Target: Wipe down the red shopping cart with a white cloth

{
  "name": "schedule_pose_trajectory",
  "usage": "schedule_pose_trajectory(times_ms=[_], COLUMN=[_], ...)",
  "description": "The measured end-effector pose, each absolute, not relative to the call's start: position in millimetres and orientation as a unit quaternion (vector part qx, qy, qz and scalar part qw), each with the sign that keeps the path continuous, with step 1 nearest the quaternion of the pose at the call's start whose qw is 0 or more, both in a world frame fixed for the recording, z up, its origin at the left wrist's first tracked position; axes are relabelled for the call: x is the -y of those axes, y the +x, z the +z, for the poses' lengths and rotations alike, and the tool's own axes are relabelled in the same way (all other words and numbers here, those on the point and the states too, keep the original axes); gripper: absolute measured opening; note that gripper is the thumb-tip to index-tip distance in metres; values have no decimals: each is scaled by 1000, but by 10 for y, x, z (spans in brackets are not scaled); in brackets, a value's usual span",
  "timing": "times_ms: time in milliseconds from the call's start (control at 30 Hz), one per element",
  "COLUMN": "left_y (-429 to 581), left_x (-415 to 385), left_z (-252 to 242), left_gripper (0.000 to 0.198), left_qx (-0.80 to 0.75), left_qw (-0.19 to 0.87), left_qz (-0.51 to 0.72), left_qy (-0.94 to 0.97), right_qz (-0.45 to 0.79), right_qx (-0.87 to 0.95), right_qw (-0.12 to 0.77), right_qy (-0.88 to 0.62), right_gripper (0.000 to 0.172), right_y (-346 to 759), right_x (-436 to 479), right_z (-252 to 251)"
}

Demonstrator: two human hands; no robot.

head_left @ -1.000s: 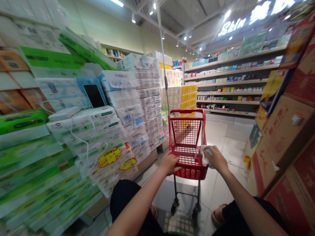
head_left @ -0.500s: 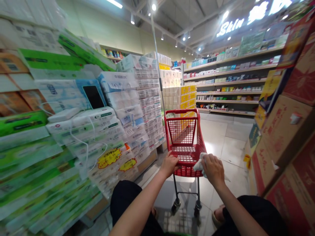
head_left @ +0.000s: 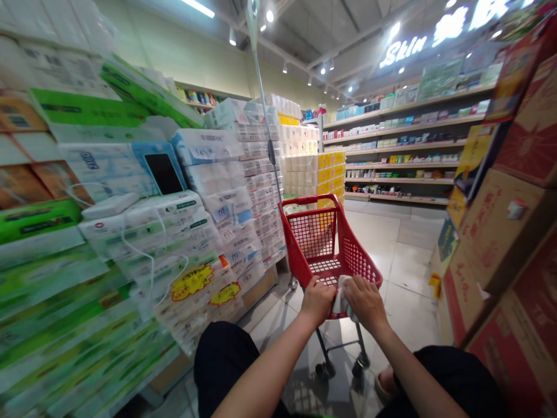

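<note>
A small red shopping cart stands on the tiled floor in front of me, its basket turned to the left. My left hand grips the near rim of the basket with its fingers curled over it. My right hand presses a white cloth against the same rim, right beside the left hand. A thin metal pole rises from the cart's far left corner. My dark trousers fill the bottom of the view.
Stacked packs of tissue form a wall on the left, with a phone and a white cable lying on them. Red-printed cardboard boxes line the right. Product shelves stand at the back across the tiled floor.
The cart has swung round to the left. My right hand has slid the cloth leftward along the rim until it sits next to my left hand.
</note>
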State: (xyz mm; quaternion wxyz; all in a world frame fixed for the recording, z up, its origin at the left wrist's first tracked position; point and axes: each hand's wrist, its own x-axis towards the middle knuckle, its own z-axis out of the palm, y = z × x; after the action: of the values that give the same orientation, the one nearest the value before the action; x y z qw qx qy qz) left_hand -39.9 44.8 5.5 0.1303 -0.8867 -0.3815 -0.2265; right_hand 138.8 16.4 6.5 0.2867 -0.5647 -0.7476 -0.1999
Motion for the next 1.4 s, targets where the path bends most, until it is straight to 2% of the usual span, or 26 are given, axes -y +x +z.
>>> schedule_pose_trajectory(times_ms=[133,267,400,667,733,933,1100,1267,1400], left_y=[-282,-238,-209,-217,-248,-300,-397,-711,-858], left_x=[-373,-284,-219,-210,-226,-193,-206,-477,-657], left_z=[74,89,76,9,0,43,243,489,465], left_gripper=[30,38,52,82,81,54,36,57,56], left_qx=[370,350,347,349,336,320,287,215,268], left_qw=[124,115,105,107,98,75,61,86,126], left_qz=[-223,-231,-232,-245,-250,-259,-164,-153,-138], left_qy=[-893,-901,-903,-898,-903,-908,-942,-961,-945], right_qz=[-187,-164,-169,-122,-115,-108,-71,-51,-44], right_qx=[685,657,641,724,737,674,663,641,625], right_qw=[322,335,359,361,346,368,369,404,403], right_qy=[-626,-655,-657,-575,-570,-631,-648,-651,-667], right_gripper=[21,23,23,20,21,35,35,36,36], right_y=[1951,2191,1918,1143,1225,1911,2231,2274,2217], right_x=[-243,-339,-263,58,25,-351,-622,-673,-608], right_z=[25,42,27,-38,-25,-19,-65,-107,-78])
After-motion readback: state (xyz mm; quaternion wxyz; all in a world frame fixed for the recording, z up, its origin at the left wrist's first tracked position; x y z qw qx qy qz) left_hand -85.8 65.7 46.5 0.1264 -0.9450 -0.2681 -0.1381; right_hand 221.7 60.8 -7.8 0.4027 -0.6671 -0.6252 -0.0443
